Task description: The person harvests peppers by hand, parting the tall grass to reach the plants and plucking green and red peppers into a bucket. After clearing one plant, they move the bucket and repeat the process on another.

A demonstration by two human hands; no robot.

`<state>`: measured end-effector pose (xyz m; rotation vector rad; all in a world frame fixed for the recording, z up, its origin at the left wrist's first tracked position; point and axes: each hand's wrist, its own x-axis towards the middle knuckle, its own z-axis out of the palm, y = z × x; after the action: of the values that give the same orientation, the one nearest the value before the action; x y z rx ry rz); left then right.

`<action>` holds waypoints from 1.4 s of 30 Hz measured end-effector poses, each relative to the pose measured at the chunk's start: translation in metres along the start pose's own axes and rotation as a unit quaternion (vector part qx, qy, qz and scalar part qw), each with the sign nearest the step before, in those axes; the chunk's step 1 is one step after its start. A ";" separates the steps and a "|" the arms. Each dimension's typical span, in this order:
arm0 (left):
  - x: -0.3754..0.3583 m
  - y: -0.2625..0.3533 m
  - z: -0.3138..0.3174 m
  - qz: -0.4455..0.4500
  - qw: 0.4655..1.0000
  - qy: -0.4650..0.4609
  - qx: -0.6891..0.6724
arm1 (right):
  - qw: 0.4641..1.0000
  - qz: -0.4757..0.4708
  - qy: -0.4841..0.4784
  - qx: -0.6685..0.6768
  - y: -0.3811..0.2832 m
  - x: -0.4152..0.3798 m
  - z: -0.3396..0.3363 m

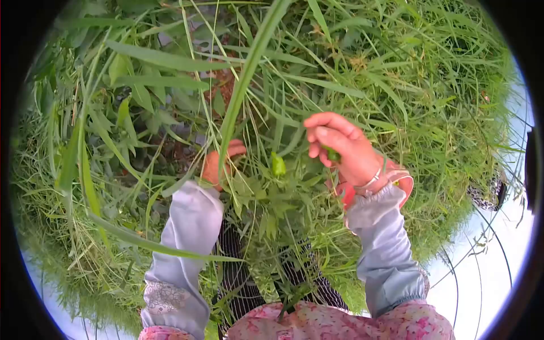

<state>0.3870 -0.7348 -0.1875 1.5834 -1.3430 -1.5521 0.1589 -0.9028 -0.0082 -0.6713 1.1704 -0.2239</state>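
My right hand (343, 141) is closed, its fingers curled round a green pepper (333, 153) that shows only in part below the thumb. Between my hands, a pale green pepper (277, 164) hangs among the leaves of a plant (272, 212). Reaching into the foliage on the left, my left hand (220, 164) is partly covered by blades and leaves. Its visible fingers point right, apart from the pale pepper, and I see nothing held in them. Under my right wrist is a pinkish-red object with a pale rim (406, 184), mostly hidden by the hand and sleeve.
Tall grass surrounds the plant, and a long blade (249, 68) crosses the view above my left hand. Reddish soil (222, 85) shows through gaps. My striped trouser legs (235, 255) stand close below. A dark patterned item (488, 191) lies at the far right.
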 end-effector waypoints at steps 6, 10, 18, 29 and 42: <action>0.005 0.017 -0.002 0.009 1.000 -0.006 0.009 | 0.951 0.037 -0.033 -0.305 0.055 0.008 0.002; 0.005 0.007 0.003 0.040 0.999 -0.004 -0.029 | 0.865 0.000 -0.053 -0.498 0.057 0.008 0.025; 0.004 -0.007 0.009 -0.036 0.996 0.005 -0.080 | 0.908 -0.185 0.026 -0.375 0.075 -0.031 0.045; 0.009 -0.018 0.006 0.045 0.995 0.044 -0.083 | 0.961 -0.240 0.126 -0.058 0.053 -0.095 0.050; 0.014 0.006 -0.005 0.069 0.996 0.012 -0.052 | 0.991 0.115 0.022 0.071 0.094 -0.057 0.006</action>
<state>0.3876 -0.7505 -0.1870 1.4113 -1.3086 -1.4900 0.1255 -0.7985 -0.0182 -0.4041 1.2515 -0.1263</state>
